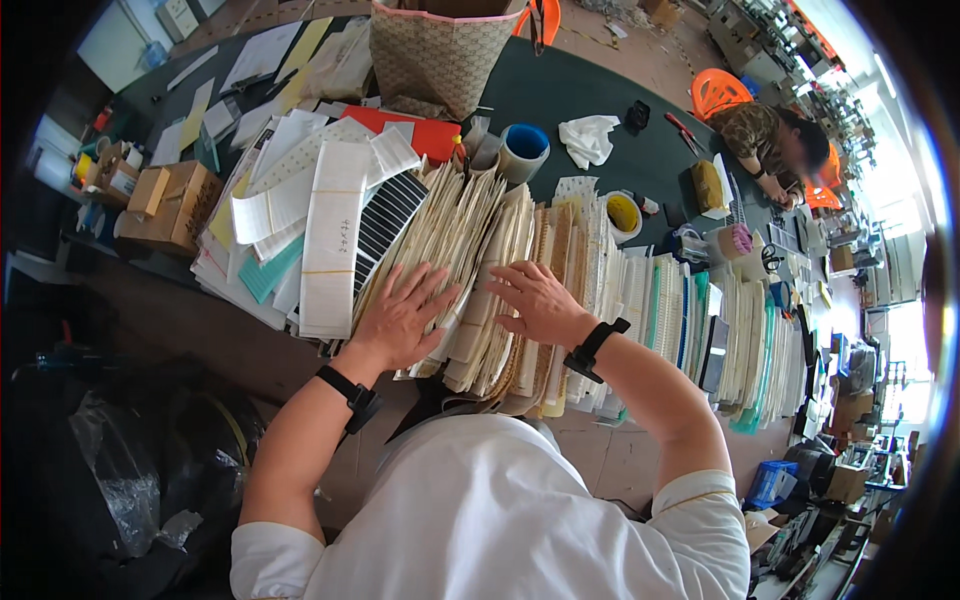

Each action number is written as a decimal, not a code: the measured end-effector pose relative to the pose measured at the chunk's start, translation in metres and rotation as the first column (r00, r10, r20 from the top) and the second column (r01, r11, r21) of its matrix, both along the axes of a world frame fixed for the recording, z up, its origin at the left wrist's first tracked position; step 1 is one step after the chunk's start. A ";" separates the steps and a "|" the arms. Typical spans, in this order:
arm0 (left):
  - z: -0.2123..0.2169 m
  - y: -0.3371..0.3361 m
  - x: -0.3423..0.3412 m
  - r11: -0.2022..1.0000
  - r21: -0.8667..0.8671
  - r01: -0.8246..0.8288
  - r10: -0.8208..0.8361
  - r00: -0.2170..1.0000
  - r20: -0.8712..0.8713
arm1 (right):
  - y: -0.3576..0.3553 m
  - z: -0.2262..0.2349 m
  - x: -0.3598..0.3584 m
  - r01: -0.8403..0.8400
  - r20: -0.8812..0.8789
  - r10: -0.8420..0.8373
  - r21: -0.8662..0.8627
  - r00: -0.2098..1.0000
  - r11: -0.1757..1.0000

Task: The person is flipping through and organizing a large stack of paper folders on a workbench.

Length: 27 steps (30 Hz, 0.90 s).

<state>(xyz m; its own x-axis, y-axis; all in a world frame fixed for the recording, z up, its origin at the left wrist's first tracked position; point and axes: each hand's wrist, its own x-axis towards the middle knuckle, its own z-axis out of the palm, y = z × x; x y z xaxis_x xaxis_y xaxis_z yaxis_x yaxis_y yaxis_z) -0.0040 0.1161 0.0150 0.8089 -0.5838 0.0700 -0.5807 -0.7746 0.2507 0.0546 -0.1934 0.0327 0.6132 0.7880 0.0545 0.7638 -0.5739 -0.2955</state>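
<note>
A long white paper bundle (331, 240) bears dark handwriting; beside it the spread left hand (402, 318) rests, grasping nothing, on upright cream paper packets (512, 222), one hand-lettered; the right hand (548, 304), fingers loosely bent, touches them, its grip unclear.

Matt paper sheaves (508, 235) (rough-edged), cloth shirt (480, 510), crinkled glossy plastic wrap (130, 500); smooth tabletop (590, 90), apparently matt

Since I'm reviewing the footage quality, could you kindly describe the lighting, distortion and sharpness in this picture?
Head view: glare washes out the windows at right; the clear plastic at lower left glints amid dimness; fisheye distortion curves the dark table; the left hand, right hand and paper bundles look fairly sharp, while the co-worker's head is blurred.
</note>
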 end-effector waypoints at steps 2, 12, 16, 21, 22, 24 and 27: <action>0.001 0.001 0.001 1.000 0.023 -0.007 0.006 1.000 0.005 | 0.001 0.000 0.002 -0.003 -0.017 0.003 0.005 1.000 1.000; 0.005 -0.002 0.000 0.997 0.068 -0.023 0.022 1.000 0.015 | 0.011 0.016 0.000 -0.019 -0.038 0.014 -0.137 0.999 0.990; 0.004 -0.003 0.002 0.999 0.040 -0.023 0.023 1.000 0.000 | 0.006 0.006 -0.001 -0.043 0.012 0.044 -0.120 0.999 0.992; 0.002 0.001 0.001 0.998 0.061 -0.004 0.002 1.000 0.025 | 0.001 -0.001 -0.001 -0.046 0.025 0.048 -0.067 0.999 0.997; 0.001 0.002 0.001 0.998 0.065 -0.001 -0.001 1.000 0.031 | 0.000 -0.003 -0.001 -0.050 0.029 0.052 -0.052 0.998 0.997; 0.002 0.002 -0.002 0.998 0.064 -0.004 0.002 0.999 0.032 | -0.002 -0.006 -0.003 -0.066 0.032 0.067 -0.030 0.997 0.997; 0.000 0.002 0.001 0.999 0.049 0.002 -0.004 0.999 0.039 | -0.006 -0.011 0.001 -0.089 0.044 0.089 0.002 0.995 0.996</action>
<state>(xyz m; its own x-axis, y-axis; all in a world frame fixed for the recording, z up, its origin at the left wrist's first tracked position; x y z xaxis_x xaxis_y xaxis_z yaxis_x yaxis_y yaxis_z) -0.0028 0.1177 0.0148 0.8046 -0.5893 0.0727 -0.5913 -0.7839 0.1897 0.0559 -0.1991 0.0217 0.5375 0.8392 0.0830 0.8241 -0.5019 -0.2626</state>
